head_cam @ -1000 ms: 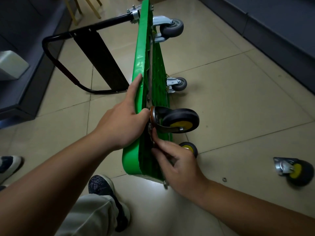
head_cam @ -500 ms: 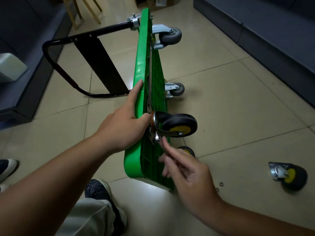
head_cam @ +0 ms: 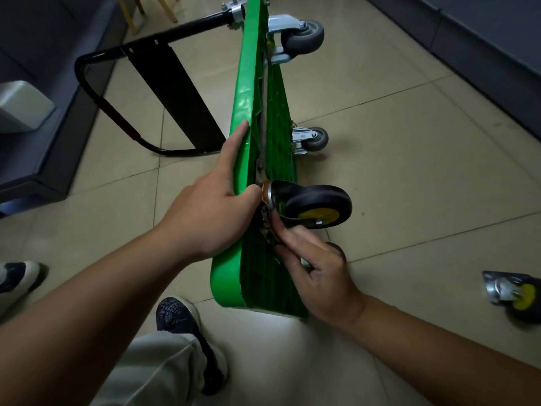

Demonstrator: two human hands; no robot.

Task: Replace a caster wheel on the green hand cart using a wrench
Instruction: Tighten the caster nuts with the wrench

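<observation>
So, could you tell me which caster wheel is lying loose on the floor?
The black, yellow-hubbed caster with the silver plate at far right: it lies alone on the tiles; the others sit on the green cart.

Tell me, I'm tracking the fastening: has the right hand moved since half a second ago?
Yes. The right hand closed in on the mounted caster, fingertips at its base.
</observation>
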